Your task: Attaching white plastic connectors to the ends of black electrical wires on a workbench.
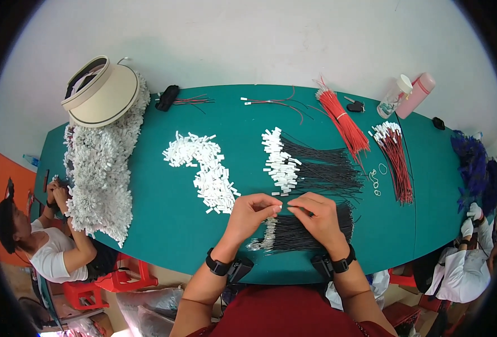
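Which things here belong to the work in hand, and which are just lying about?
Apparently in use:
- small white rectangular connectors
- thin black silver-tipped wires
- thin black white-ended wires

Apparently just lying about:
- cream wide-brimmed visor
- pink cylindrical bottle
- clear white-lidded bottle

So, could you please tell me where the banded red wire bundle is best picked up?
Probably at its middle, over the pale band, the right hand coming from above with fingers across its length: the red wire bundle lies slanted on the table, gathered there, while strands stray at its far end.
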Motion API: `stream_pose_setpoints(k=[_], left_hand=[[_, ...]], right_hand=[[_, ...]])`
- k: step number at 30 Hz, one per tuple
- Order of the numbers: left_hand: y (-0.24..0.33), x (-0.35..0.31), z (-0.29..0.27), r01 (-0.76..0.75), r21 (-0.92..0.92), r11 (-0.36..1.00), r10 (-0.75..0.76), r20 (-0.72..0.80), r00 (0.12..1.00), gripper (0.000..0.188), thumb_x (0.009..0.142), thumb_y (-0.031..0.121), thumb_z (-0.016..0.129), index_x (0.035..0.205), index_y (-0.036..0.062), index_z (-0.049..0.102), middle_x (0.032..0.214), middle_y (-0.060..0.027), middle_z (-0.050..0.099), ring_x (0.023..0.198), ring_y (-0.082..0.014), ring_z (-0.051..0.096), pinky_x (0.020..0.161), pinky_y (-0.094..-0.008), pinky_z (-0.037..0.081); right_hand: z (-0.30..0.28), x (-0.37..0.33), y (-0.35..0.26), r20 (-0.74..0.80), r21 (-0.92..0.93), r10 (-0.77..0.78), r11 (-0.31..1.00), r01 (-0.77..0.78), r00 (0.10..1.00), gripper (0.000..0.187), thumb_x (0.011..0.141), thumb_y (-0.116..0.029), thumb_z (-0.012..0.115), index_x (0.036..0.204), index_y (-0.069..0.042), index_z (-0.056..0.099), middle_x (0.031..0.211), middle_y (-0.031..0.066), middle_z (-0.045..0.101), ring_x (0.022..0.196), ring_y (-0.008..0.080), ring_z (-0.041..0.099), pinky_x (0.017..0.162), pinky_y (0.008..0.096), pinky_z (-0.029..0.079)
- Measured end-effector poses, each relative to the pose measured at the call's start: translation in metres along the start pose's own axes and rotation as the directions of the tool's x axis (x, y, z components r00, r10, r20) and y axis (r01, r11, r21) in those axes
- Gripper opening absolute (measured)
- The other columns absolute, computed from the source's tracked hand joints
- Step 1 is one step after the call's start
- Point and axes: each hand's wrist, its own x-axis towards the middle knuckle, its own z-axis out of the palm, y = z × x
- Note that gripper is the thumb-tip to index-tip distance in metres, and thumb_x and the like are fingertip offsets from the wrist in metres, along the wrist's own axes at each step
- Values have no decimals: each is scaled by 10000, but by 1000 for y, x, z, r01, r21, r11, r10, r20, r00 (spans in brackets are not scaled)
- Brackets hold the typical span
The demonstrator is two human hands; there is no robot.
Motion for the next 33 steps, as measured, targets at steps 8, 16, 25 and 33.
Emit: stream_pose_setpoints(k=[8,16,25,33], left_hand=[[9,12,-40,-106,883,458,574,-202,793,142,803,42,774,941,55,744,914,-87,698,865,-287,639,764,-362,513],[2,18,-55,70,974,216,574,-185,797,119,775,45,768,885,67,730,907,-92,637,900,-296,559,776,-402,461],[11,7,-36,-106,321,941,202,-279,939,105,931,74,679,999,8,726,891,-89,729,776,-165,643,701,-283,504],[12,3,-24,-75,-29,997,73,-81,994,228,988,41,607,1189,-27,693,972,-108,750,835,-110,665,778,-247,532]], right_hand=[[-26,26,4,-130,-590,-319,786,186,939,129,776,-46,775,897,-40,733,919,85,701,866,264,657,736,380,523],[1,-2,11,382,-244,-53,957,156,923,111,788,-92,765,851,-26,703,866,88,661,850,297,627,747,395,516],[0,-1,13,389,-174,-49,977,126,920,99,803,-90,760,859,-21,717,822,83,670,813,290,635,732,386,528],[-4,3,2,271,81,18,996,-41,962,54,849,-41,732,884,-4,713,821,79,709,724,202,661,653,302,520]])
